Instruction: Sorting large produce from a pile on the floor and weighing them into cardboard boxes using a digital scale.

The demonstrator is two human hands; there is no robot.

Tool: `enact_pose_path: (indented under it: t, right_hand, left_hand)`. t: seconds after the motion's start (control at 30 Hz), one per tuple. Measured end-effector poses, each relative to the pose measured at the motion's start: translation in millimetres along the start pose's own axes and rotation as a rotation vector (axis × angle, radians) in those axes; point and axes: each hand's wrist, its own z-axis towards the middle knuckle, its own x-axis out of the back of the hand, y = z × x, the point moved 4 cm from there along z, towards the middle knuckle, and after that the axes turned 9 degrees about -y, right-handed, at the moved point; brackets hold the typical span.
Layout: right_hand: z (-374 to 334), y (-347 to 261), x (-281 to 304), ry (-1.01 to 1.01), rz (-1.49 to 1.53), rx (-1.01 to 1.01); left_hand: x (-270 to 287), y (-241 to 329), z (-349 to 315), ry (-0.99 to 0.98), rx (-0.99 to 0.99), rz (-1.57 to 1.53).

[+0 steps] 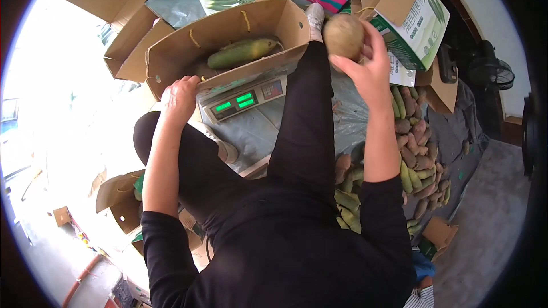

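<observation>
An open cardboard box with yellow cord handles stands on a digital scale whose displays glow green. Inside it lies a long green radish; the box's near wall hides part of the floor. My left hand grips the box's near left rim. Off the box's right end, my right hand holds a large, round, tan-green vegetable, seen end-on and slightly blurred, so its exact kind is unclear. The thumb and fingers wrap round its right side.
Brown-red sweet potatoes and green radishes are heaped to my right. Printed cartons stand at the far right, near a black fan. Another open box sits at my left. My legs flank the scale.
</observation>
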Motion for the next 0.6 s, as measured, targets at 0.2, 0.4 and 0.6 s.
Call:
enact_pose_path:
  t: [0.2,0.4,0.6]
  right_hand:
    - [44,-63,-95,-0.125,-0.142,0.355]
    - [41,-52,-189,-0.387,-0.264,0.245]
    - [30,-13,-156,-0.371,-0.024,0.148]
  left_hand:
    - [-6,-4,0,-0.024,-0.019,0.033]
    - [-8,-6,2,-0.008,-0.015,0.023]
    - [-10,-7,-2,0.028,-0.026,0.065]
